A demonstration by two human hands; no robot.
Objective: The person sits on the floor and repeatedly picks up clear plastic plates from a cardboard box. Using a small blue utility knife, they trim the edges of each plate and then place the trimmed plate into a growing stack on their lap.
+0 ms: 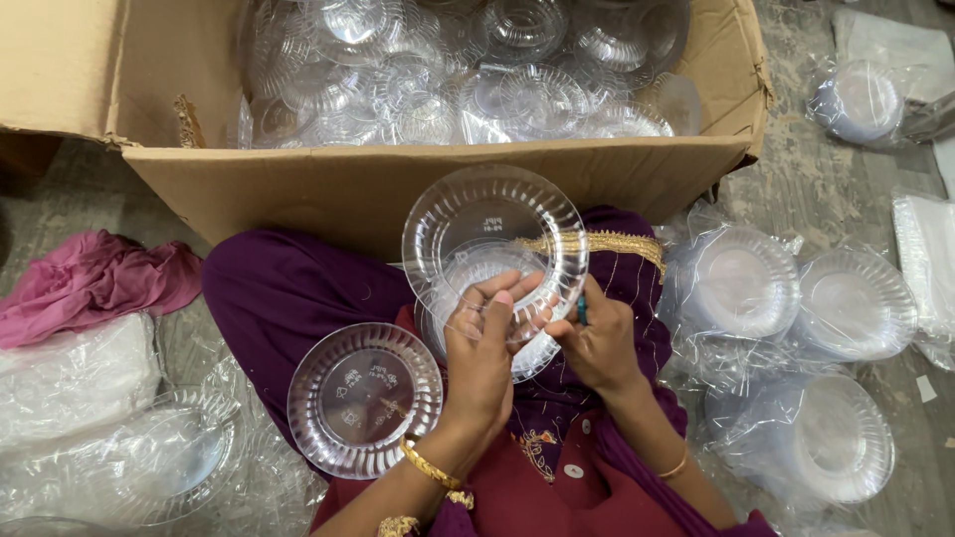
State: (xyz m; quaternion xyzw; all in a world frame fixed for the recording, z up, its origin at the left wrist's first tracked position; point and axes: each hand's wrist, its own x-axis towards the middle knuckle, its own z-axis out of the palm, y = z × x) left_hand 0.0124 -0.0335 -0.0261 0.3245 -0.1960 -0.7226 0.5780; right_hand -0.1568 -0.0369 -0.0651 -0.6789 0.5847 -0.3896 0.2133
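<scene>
Both hands grip a small stack of clear ribbed plastic plates point(494, 234) over the lap: left hand point(481, 343) fingers curled on the rim, right hand point(595, 338) pinching the edge. Peeling one plate off probably goes best with light pressure at the rim. Another clear plate point(364, 398) rests on the left knee, before the open cardboard box point(398, 189).

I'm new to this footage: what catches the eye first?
Both hands, left hand and right hand, hold clear plastic plates at centre, over a purple lap. A cardboard box of loose plates sits above; wrapped plate stacks lie on the right.
</scene>
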